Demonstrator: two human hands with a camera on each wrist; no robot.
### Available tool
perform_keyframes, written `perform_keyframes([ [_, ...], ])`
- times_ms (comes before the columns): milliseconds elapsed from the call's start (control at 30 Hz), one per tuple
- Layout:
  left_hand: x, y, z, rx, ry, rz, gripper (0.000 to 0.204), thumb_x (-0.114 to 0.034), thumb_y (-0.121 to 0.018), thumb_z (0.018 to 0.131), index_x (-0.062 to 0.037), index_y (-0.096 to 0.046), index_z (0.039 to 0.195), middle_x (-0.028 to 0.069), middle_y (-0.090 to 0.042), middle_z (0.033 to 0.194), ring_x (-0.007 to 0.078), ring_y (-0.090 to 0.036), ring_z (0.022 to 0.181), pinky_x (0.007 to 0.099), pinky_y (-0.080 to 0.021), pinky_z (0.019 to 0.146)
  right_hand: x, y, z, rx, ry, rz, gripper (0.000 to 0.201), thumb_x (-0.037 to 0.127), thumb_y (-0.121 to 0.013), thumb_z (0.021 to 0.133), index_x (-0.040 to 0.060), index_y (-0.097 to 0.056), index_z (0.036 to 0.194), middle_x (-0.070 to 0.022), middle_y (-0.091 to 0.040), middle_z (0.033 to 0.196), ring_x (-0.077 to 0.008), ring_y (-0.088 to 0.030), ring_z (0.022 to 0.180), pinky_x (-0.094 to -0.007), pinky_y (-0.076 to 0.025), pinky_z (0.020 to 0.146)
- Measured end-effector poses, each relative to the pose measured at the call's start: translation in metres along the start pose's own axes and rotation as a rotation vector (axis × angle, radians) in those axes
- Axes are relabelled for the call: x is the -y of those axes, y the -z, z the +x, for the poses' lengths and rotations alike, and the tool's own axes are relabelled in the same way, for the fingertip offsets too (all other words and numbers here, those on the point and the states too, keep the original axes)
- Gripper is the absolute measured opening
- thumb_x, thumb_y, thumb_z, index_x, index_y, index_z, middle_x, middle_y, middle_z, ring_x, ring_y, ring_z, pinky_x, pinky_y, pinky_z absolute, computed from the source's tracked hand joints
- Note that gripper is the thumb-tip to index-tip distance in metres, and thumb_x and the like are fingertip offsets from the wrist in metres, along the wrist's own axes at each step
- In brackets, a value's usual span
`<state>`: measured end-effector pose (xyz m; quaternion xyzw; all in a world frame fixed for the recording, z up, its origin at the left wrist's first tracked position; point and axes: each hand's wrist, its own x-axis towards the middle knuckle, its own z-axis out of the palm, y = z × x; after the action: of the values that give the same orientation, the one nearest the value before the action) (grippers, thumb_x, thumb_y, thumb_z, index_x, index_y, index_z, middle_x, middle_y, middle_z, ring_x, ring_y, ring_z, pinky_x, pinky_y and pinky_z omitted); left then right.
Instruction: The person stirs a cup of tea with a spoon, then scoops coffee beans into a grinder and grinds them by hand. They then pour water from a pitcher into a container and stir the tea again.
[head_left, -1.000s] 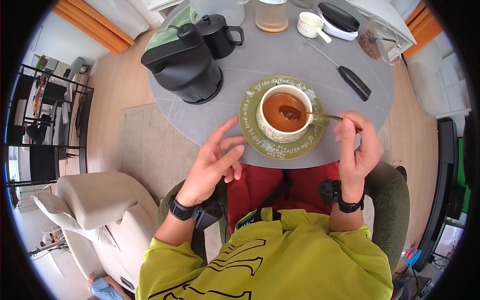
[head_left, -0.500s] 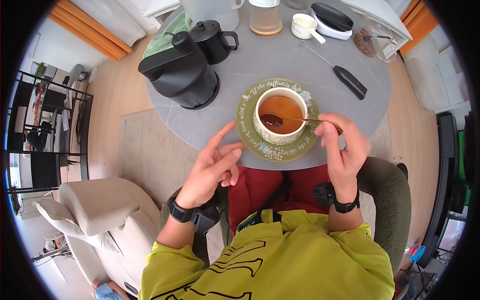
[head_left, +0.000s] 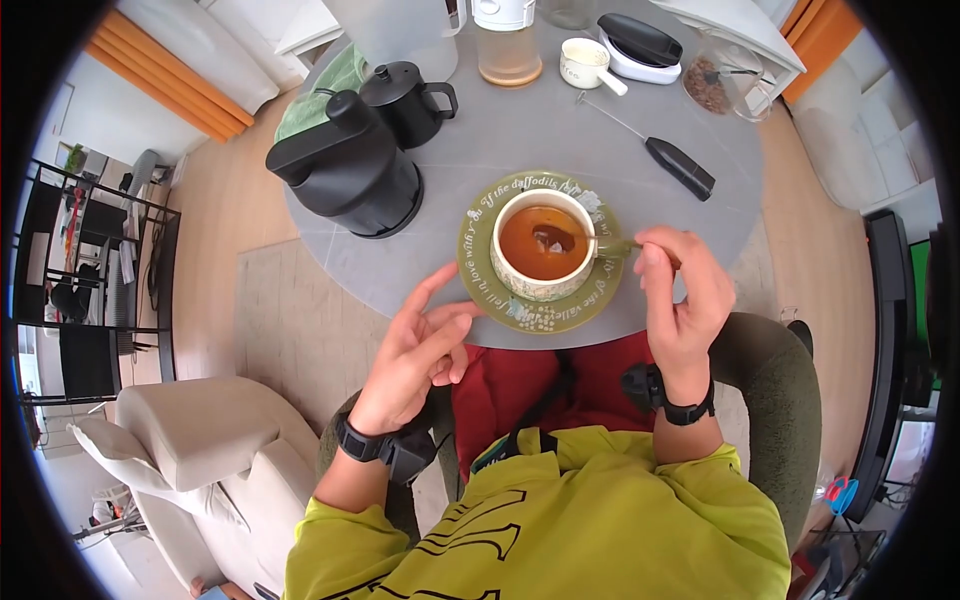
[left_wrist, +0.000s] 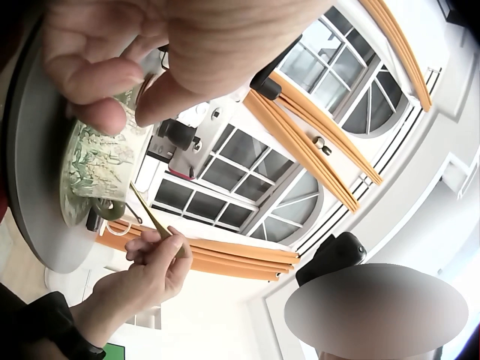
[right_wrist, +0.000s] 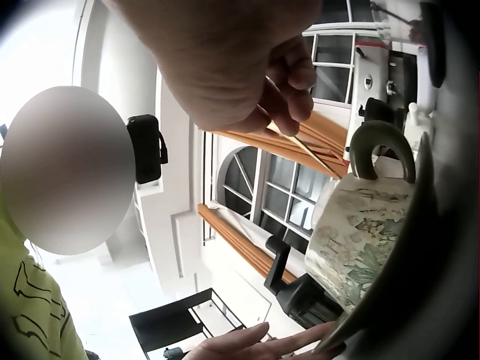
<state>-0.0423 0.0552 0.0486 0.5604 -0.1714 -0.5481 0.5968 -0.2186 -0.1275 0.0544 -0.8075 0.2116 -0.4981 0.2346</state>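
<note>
A cream patterned cup [head_left: 540, 290] of reddish-brown tea stands on a green saucer [head_left: 476, 285] with white lettering, near the table's front edge. In the head view, my right hand [head_left: 688, 300] pinches the handle of a gold-coloured spoon [head_left: 618, 243] between thumb and fingers, to the right of the cup. The spoon's bowl is dipped in the tea near the middle. My left hand [head_left: 408, 360] holds nothing; its index finger points out and its fingertips are right at the saucer's left rim. Flowers and leaves decorate the cup's wall [right_wrist: 356, 240] in the right wrist view.
A black kettle-like appliance [head_left: 350, 175] and a black lidded pot [head_left: 408, 105] stand at the left. Behind the saucer lie a handheld frother [head_left: 680, 168], a small white handled cup [head_left: 583, 66] and a black-and-white device [head_left: 640, 50]. A jar [head_left: 507, 45] stands at the back.
The spoon's bowl has swept from the cup's right side to its left, then back to the middle. My right hand moved with it. The left hand stays by the saucer.
</note>
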Motion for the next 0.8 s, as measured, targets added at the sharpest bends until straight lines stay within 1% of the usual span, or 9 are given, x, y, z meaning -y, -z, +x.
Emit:
perform_keyframes([
  [133,0.0,-0.001,-0.001,-0.008,0.008,0.007,0.059,-0.011,-0.053,0.093,-0.0063,-0.026,0.145,0.0163,-0.061,0.116,0.0077,-0.05,0.053,0.0178,-0.032,0.044,0.006,0.0,-0.005,0.037,-0.082,0.127,0.009,-0.003,-0.062,0.082,-0.0006,-0.065,0.09,-0.009,-0.059,0.068,-0.017,-0.053,0.051,-0.0253,-0.039,0.047],
  [200,0.002,0.0,-0.001,-0.015,0.008,0.022,0.058,-0.011,-0.053,0.093,-0.0069,-0.026,0.144,0.0159,-0.061,0.115,0.0079,-0.05,0.053,0.018,-0.032,0.044,0.01,-0.001,-0.003,0.134,-0.131,0.152,0.01,-0.003,-0.062,0.082,-0.0007,-0.065,0.092,-0.0098,-0.061,0.07,-0.0186,-0.056,0.053,-0.0261,-0.041,0.048],
  [300,0.002,0.001,-0.001,-0.011,-0.019,0.031,0.056,-0.01,-0.053,0.094,-0.0076,-0.026,0.144,0.0154,-0.061,0.115,0.0082,-0.051,0.053,0.0182,-0.031,0.044,0.008,-0.006,-0.001,0.118,-0.092,0.163,0.013,-0.003,-0.063,0.082,-0.0006,-0.066,0.094,-0.0096,-0.063,0.071,-0.0196,-0.06,0.056,-0.0275,-0.045,0.051],
  [367,0.001,0.003,0.001,0.004,-0.035,0.028,0.056,-0.009,-0.052,0.094,-0.0076,-0.026,0.143,0.0151,-0.061,0.115,0.0085,-0.052,0.054,0.0183,-0.032,0.044,0.005,-0.008,0.003,0.091,-0.067,0.14,0.013,-0.002,-0.064,0.081,0.0004,-0.066,0.093,-0.0087,-0.062,0.069,-0.0196,-0.058,0.054,-0.0281,-0.043,0.049],
  [433,0.001,0.003,0.001,0.013,0.02,-0.003,0.056,-0.008,-0.052,0.095,-0.0083,-0.025,0.144,0.0147,-0.06,0.116,0.009,-0.053,0.056,0.0185,-0.032,0.045,0.001,-0.007,0.005,0.068,-0.03,0.118,0.013,-0.002,-0.065,0.08,0.0008,-0.066,0.093,-0.0085,-0.061,0.067,-0.02,-0.057,0.053,-0.0288,-0.042,0.048],
  [500,0.002,0.003,0.0,0.022,0.01,-0.003,0.056,-0.008,-0.052,0.095,-0.0087,-0.024,0.144,0.0144,-0.06,0.116,0.0092,-0.054,0.057,0.0186,-0.033,0.045,-0.004,-0.004,0.006,0.084,0.036,-0.007,0.012,-0.005,-0.058,0.085,-0.0013,-0.065,0.093,-0.0073,-0.062,0.068,-0.0131,-0.054,0.05,-0.0244,-0.04,0.046],
  [533,0.002,0.004,-0.001,0.026,0.019,-0.005,0.057,-0.008,-0.052,0.095,-0.0091,-0.024,0.144,0.014,-0.059,0.117,0.0095,-0.054,0.059,0.0187,-0.033,0.045,-0.003,-0.003,0.007,0.08,0.047,-0.006,0.012,-0.005,-0.058,0.085,-0.0013,-0.065,0.093,-0.0073,-0.062,0.068,-0.0131,-0.054,0.05,-0.0244,-0.04,0.046],
  [700,0.003,0.005,-0.002,0.026,0.014,0.002,0.057,-0.009,-0.053,0.095,-0.01,-0.024,0.144,0.0123,-0.058,0.116,0.0098,-0.054,0.059,0.0189,-0.033,0.045,-0.003,0.002,0.009,0.045,0.059,-0.105,0.006,-0.003,-0.059,0.084,-0.0013,-0.064,0.088,-0.0071,-0.059,0.064,-0.0136,-0.053,0.049,-0.0248,-0.038,0.045],
  [800,0.003,0.005,-0.002,0.03,0.013,0.004,0.057,-0.009,-0.053,0.095,-0.0107,-0.024,0.144,0.0113,-0.058,0.114,0.0098,-0.054,0.06,0.0189,-0.034,0.046,-0.002,0.003,0.007,0.027,0.052,-0.046,0.006,-0.003,-0.058,0.084,-0.0015,-0.063,0.087,-0.0068,-0.057,0.063,-0.0136,-0.054,0.05,-0.0247,-0.038,0.046],
])
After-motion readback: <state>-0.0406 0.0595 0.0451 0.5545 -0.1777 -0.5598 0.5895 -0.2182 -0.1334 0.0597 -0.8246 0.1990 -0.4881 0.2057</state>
